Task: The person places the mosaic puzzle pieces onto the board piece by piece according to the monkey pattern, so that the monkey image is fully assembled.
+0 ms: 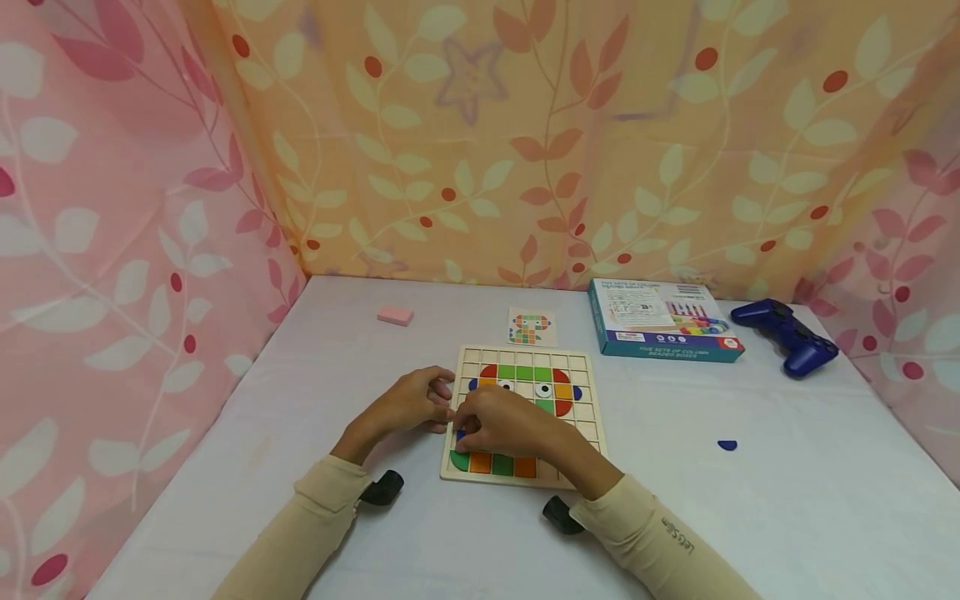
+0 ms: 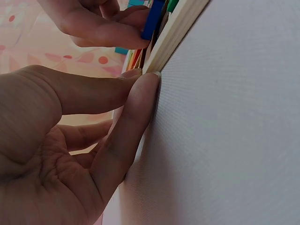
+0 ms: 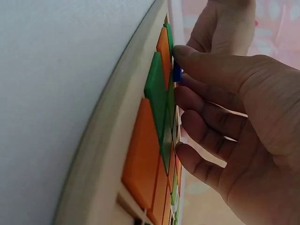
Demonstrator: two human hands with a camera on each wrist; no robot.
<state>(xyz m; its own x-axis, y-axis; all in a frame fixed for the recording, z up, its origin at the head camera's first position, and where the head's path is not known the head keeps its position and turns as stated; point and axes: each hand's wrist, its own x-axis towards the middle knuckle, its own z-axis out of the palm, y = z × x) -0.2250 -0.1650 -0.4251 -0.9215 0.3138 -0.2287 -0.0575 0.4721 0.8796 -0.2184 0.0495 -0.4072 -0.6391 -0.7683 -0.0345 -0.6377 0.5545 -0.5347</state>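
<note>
My right hand (image 1: 506,421) pinches a small blue tile (image 3: 177,72) between thumb and finger, low over the left columns of a wooden grid board (image 1: 480,478). A green rounded tile (image 1: 459,460) lies in the board's lower left corner, just below the pinched tile. Orange and green square tiles continue along that row. Higher up, red, green, orange and blue tiles surround two eye tiles, one showing fully as an eye tile (image 1: 543,390); my right hand covers part of the pattern. At the board's left edge, my left hand (image 1: 408,400) grips the rim with thumb and forefinger.
Behind the board lies a pattern card (image 1: 532,327). A pink block (image 1: 395,316) is at the back left. Toward the back right are a flat game box (image 1: 667,321) and a blue game controller (image 1: 786,333). One loose blue half-round tile (image 1: 727,446) lies to the right.
</note>
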